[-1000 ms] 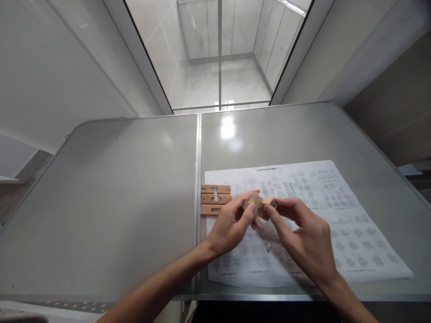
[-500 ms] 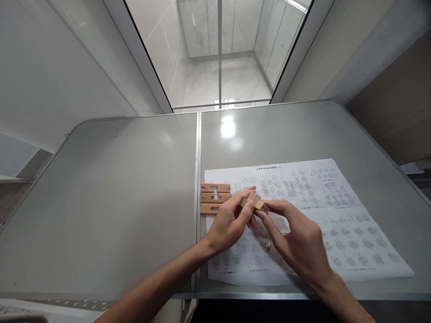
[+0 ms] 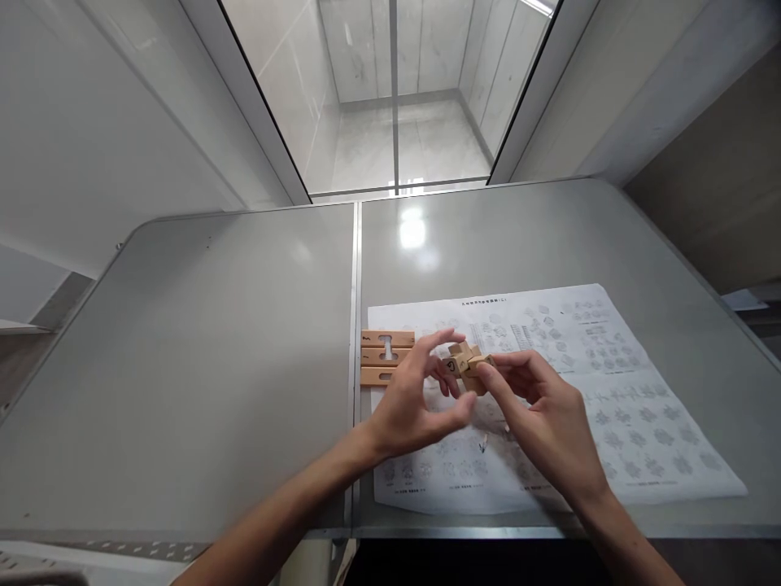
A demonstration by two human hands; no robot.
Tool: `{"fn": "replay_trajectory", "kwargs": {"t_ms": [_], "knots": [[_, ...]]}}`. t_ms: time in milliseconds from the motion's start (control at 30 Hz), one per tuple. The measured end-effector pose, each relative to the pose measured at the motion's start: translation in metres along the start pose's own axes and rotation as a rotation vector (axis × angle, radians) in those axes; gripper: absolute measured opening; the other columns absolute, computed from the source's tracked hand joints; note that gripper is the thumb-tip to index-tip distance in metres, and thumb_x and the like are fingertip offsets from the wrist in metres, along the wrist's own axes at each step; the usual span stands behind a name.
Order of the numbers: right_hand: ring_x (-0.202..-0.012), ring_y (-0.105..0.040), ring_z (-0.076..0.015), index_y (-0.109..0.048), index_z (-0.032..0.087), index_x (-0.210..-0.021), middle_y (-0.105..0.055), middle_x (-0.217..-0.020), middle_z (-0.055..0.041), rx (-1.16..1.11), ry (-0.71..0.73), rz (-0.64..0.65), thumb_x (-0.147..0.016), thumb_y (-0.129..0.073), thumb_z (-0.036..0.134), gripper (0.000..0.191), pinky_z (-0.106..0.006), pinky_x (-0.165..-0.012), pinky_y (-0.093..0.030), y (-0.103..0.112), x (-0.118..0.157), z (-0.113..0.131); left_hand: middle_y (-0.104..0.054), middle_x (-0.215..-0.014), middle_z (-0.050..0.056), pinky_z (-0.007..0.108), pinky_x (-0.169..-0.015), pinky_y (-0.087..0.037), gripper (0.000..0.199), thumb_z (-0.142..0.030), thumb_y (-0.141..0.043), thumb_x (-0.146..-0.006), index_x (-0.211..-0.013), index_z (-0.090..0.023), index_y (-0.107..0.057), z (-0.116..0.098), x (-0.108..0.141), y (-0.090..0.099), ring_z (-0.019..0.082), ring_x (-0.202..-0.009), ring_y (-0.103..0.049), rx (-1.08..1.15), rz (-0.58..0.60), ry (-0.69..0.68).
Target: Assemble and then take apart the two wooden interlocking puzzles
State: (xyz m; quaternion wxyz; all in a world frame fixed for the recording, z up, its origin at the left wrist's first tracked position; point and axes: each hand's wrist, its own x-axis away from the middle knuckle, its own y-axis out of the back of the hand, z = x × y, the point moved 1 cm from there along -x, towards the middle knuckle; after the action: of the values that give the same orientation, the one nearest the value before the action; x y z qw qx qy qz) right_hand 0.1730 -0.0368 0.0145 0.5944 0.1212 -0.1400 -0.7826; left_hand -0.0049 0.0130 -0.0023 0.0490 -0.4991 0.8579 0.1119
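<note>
A small assembly of interlocked wooden blocks [image 3: 469,363], with dark marks on some end faces, is held above the printed sheet [image 3: 549,439]. My right hand [image 3: 540,407] grips it from the right between thumb and fingers. On its left side, my left hand [image 3: 415,399] has its thumb and fingers spread apart around the blocks; whether a fingertip touches them cannot be made out. Three flat wooden pieces with slots [image 3: 379,356] lie side by side at the sheet's left edge, partly behind my left hand.
The grey tabletop [image 3: 213,366] has a metal seam [image 3: 355,285] running front to back. Beyond its far edge is a glass panel [image 3: 421,138] with a metal frame. A crease or tear shows in the sheet below the hands.
My left thumb and fingers have opened away from the blocks. The block assembly has turned, now showing more marked faces, and stays in my right hand.
</note>
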Motion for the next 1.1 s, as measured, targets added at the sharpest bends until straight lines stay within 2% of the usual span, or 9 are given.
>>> {"fn": "replay_trajectory", "kwargs": {"t_ms": [67,133,233,400,467,767,933,1033,1100], "knots": [[-0.087,-0.085,-0.0265,-0.073,0.022,-0.100,-0.085,-0.098,-0.0087,-0.049,-0.057,-0.001,-0.098,-0.075,0.051,0.030,-0.036,-0.077,-0.070,0.000,0.000,0.001,-0.060,-0.148,0.015,0.036,-0.080,-0.065,0.081,-0.025,-0.082,-0.086,-0.157,-0.026,-0.043,0.002,0.002,0.000,0.011,-0.076,-0.063,-0.203,0.024,-0.102],[-0.088,-0.085,-0.0278,-0.073,0.021,-0.099,-0.085,-0.098,-0.0101,-0.067,-0.070,0.001,-0.097,-0.076,0.053,0.032,-0.037,-0.076,-0.070,-0.001,0.001,0.002,-0.062,-0.146,0.015,0.036,-0.077,-0.065,0.079,-0.032,-0.083,-0.089,-0.157,-0.025,-0.044,0.004,0.004,-0.001,0.013,-0.077,-0.063,-0.336,0.008,-0.137],[-0.090,-0.085,-0.0290,-0.074,0.021,-0.098,-0.085,-0.097,-0.0107,-0.049,-0.045,-0.004,-0.098,-0.075,0.052,0.032,-0.038,-0.077,-0.070,-0.003,0.004,0.004,-0.068,-0.140,0.014,0.034,-0.074,-0.064,0.066,-0.042,-0.080,-0.094,-0.150,-0.023,-0.052,0.006,0.003,0.000,0.018,-0.084,-0.068,-0.407,-0.019,-0.129],[-0.087,-0.085,-0.0268,-0.074,0.023,-0.100,-0.086,-0.093,-0.0069,0.014,0.031,-0.021,-0.100,-0.074,0.049,0.026,-0.036,-0.076,-0.070,-0.002,0.006,0.008,-0.076,-0.127,0.011,0.042,-0.093,-0.063,0.057,-0.044,-0.079,-0.094,-0.143,-0.022,-0.059,0.003,-0.002,0.002,0.024,-0.100,-0.076,-0.493,-0.027,-0.181],[-0.084,-0.084,-0.0259,-0.073,0.023,-0.099,-0.085,-0.091,-0.0055,0.036,0.061,-0.027,-0.100,-0.074,0.048,0.024,-0.035,-0.074,-0.069,-0.001,0.006,0.010,-0.079,-0.117,0.009,0.042,-0.093,-0.062,0.057,-0.044,-0.079,-0.094,-0.143,-0.022,-0.059,0.002,-0.002,0.003,0.024,-0.099,-0.077,-0.502,-0.017,-0.190],[-0.085,-0.082,-0.0246,-0.075,0.023,-0.101,-0.084,-0.094,-0.0060,0.052,0.101,0.025,-0.103,-0.071,0.046,0.023,-0.032,-0.070,-0.067,0.006,0.005,0.014,-0.078,-0.107,0.008,0.035,-0.080,-0.064,0.073,-0.042,-0.081,-0.090,-0.150,-0.019,-0.047,0.008,0.004,0.002,0.021,-0.087,-0.076,-0.442,-0.002,-0.146],[-0.097,-0.078,-0.0247,-0.072,0.025,-0.112,-0.078,-0.114,-0.0082,0.056,0.121,0.043,-0.106,-0.064,0.045,0.023,-0.035,-0.077,-0.067,0.015,-0.002,0.011,-0.075,-0.110,0.008,0.035,-0.082,-0.063,0.077,-0.041,-0.082,-0.087,-0.151,-0.022,-0.044,0.006,0.005,0.004,0.022,-0.091,-0.074,-0.310,0.037,-0.111],[-0.112,-0.072,-0.0268,-0.070,0.026,-0.118,-0.073,-0.125,-0.0093,0.063,0.192,0.155,-0.109,-0.059,0.043,0.023,-0.040,-0.091,-0.065,0.017,-0.006,0.005,-0.074,-0.114,0.009,0.038,-0.090,-0.062,0.074,-0.038,-0.081,-0.088,-0.151,-0.022,-0.045,0.003,0.003,0.006,0.023,-0.097,-0.074,-0.154,0.080,-0.076],[-0.107,-0.072,-0.0254,-0.068,0.026,-0.118,-0.073,-0.121,-0.0087,0.065,0.220,0.248,-0.111,-0.055,0.041,0.022,-0.039,-0.091,-0.063,0.017,-0.007,0.003,-0.072,-0.115,0.010,0.039,-0.093,-0.061,0.068,-0.036,-0.078,-0.091,-0.149,-0.022,-0.046,0.001,0.002,0.006,0.023,-0.099,-0.073,-0.026,0.129,-0.025]]}}
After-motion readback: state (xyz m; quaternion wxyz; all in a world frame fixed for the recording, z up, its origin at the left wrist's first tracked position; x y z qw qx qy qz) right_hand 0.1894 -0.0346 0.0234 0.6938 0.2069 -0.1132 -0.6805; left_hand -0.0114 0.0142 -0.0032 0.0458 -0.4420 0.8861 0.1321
